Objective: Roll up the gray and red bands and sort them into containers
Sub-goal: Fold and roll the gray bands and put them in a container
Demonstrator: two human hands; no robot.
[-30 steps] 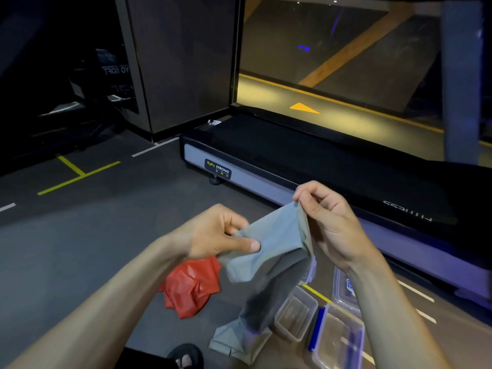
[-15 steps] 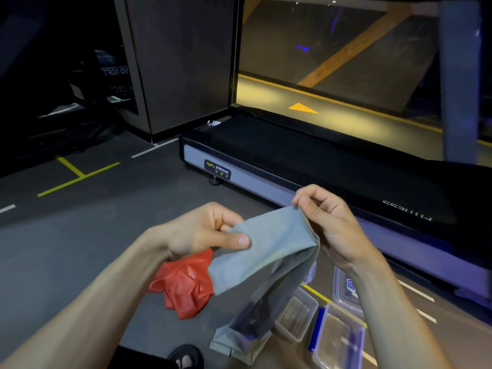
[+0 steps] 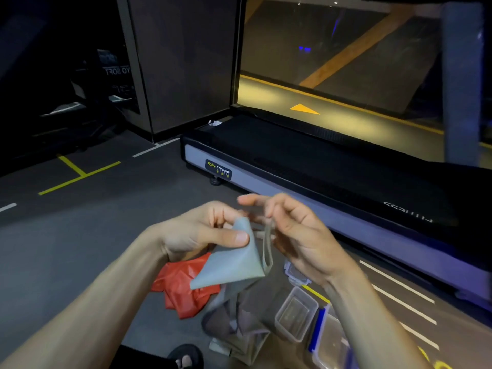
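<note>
A gray band [image 3: 234,265] hangs in front of me, its lower end trailing down to the floor. My left hand [image 3: 202,230] pinches its top corner between thumb and fingers. My right hand [image 3: 295,233] is close beside it, fingers loosely curled, with an edge of the gray band running through them. A crumpled red band [image 3: 183,288] lies on the dark floor under my left wrist. Clear plastic containers [image 3: 295,312] stand on the floor below my right forearm, one with a blue-edged lid [image 3: 316,328].
A treadmill [image 3: 319,166] runs across the floor just beyond my hands. A dark pillar [image 3: 181,62] and a glass wall stand behind it. Yellow and white lines mark the floor. A sandalled foot [image 3: 186,358] shows at the bottom edge.
My hands have come together: the right hand moved left toward the left hand, folding the top of the gray band, which was stretched wide between them before.
</note>
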